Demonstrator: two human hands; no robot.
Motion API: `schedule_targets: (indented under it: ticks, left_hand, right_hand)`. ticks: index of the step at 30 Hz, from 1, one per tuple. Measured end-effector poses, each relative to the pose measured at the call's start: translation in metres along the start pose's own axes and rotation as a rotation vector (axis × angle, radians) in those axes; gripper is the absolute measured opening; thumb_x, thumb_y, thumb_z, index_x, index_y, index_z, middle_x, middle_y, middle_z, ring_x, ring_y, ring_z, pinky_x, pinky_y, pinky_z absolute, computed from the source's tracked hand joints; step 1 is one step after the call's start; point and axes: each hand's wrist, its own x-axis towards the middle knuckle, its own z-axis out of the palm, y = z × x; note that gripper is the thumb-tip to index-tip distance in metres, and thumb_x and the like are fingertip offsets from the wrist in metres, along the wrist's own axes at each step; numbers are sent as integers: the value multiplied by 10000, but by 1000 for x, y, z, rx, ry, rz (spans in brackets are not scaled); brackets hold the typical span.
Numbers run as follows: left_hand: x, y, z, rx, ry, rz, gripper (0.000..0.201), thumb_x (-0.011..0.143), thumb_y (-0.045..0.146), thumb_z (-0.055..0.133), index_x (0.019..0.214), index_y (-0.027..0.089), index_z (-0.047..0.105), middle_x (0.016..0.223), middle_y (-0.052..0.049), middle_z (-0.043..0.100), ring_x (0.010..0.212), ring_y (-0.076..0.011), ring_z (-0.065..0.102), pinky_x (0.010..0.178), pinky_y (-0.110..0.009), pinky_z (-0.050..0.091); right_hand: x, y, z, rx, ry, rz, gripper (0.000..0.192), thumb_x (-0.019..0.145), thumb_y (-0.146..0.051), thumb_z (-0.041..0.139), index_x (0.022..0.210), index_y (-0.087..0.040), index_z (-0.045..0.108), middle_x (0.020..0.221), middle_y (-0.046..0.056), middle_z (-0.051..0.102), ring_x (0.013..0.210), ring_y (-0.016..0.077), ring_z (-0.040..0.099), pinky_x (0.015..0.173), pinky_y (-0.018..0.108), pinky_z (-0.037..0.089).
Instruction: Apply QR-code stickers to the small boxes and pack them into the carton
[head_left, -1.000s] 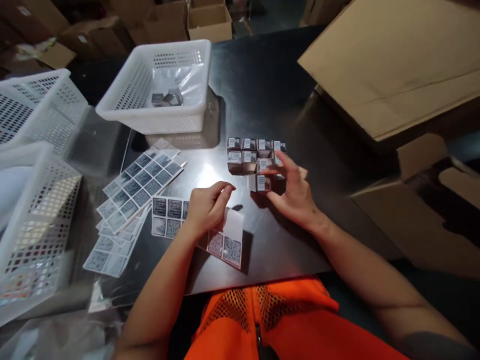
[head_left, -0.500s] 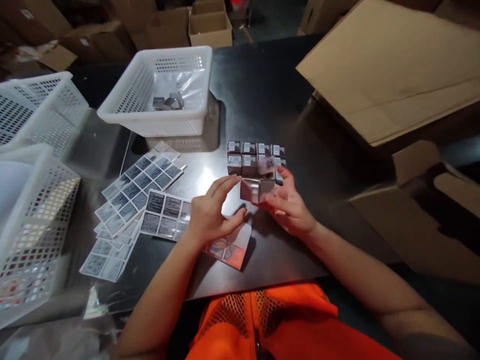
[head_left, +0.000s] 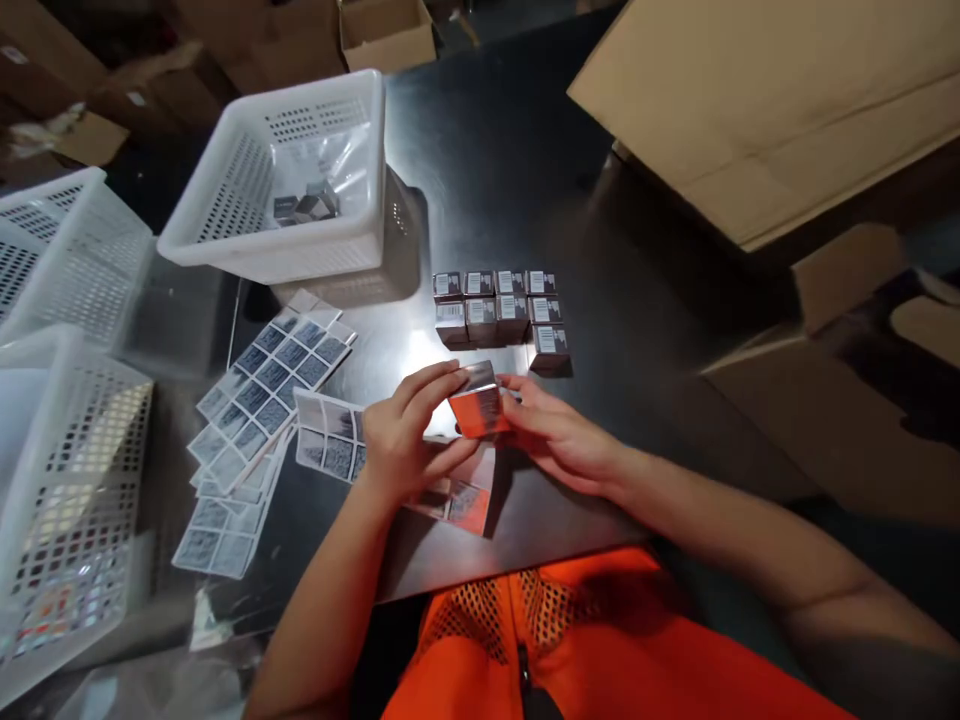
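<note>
At the centre of the frame I have the small shiny box [head_left: 478, 400] pinched between both hands, lifted just above the dark table [head_left: 510, 180]. My left hand [head_left: 405, 435] closes its fingertips on the box's left edge, and my right hand [head_left: 559, 435] clamps the right side from below. It looks light and stiff, a thin carton with a glossy, probably slippery skin, so I judge the edges and corners the safest hold; squeezing the flat faces could dent it. Just above sits the cluster of matching boxes [head_left: 499, 310], label sheets [head_left: 274, 375] lie at left, and a white basket [head_left: 285, 180] stands upper left.
</note>
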Motion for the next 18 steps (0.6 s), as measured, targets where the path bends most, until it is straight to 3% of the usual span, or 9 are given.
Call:
schedule_targets:
  ticks: [2,4,6,8,10,13,15,18]
  left_hand:
    - [-1,0,0,-29,14,-40,512,875,424,752,1318,220,598,1191,-115,753,1051,-227,757,791,-292,626]
    - [-1,0,0,-38,22,-81,542,816,455,814,1270,220,634,1133,-93,766,996,-218,760,776,-281,618]
    - [0,2,0,-34,10,-111,546,777,467,849,1224,220,657,1082,-73,776,951,-207,760,760,-272,609]
    - [1,3,1,-22,-18,-120,510,787,472,836,1194,212,670,1065,-68,783,931,-198,761,742,-261,600]
    - [1,4,2,-14,-57,-119,474,836,511,778,1186,207,680,1067,-73,788,936,-199,767,739,-262,596]
    - [1,5,4,-5,-116,-107,483,885,575,697,1191,201,691,1073,-80,792,940,-207,773,748,-272,594]
    - [0,6,5,-2,-135,-91,492,884,570,698,1191,186,696,1073,-87,793,931,-209,774,735,-267,589]
    - [0,9,6,16,-144,-78,484,876,538,723,1189,169,705,1072,-92,796,916,-209,774,702,-258,579]
  right_hand:
    - [3,0,-6,-181,105,-158,683,786,-611,789,1264,-288,423,1178,81,673,1024,232,678,914,391,569]
    - [6,-4,-15,-411,286,-444,602,824,-585,768,1264,-314,460,1263,77,613,1151,238,622,973,401,547]
    - [5,-12,-22,-583,424,-726,444,868,-509,758,1217,-317,561,1309,71,586,1224,245,584,975,390,540]
    - [0,-21,-25,-637,450,-879,248,912,-421,738,1115,-306,654,1221,58,641,1156,236,626,916,373,557]
    - [-6,-29,-23,-589,410,-881,117,920,-360,742,1008,-292,704,1053,35,700,1004,210,680,869,362,574]
    - [-14,-34,-17,-481,285,-682,118,871,-348,796,915,-258,733,907,12,725,857,180,704,850,355,588]
    - [-15,-34,-15,-440,181,-520,241,826,-359,835,1013,-249,729,839,-3,721,796,169,702,805,338,590]
    - [-13,-30,-15,-397,101,-382,624,770,-364,876,1306,-246,578,736,-43,693,768,172,705,772,327,589]
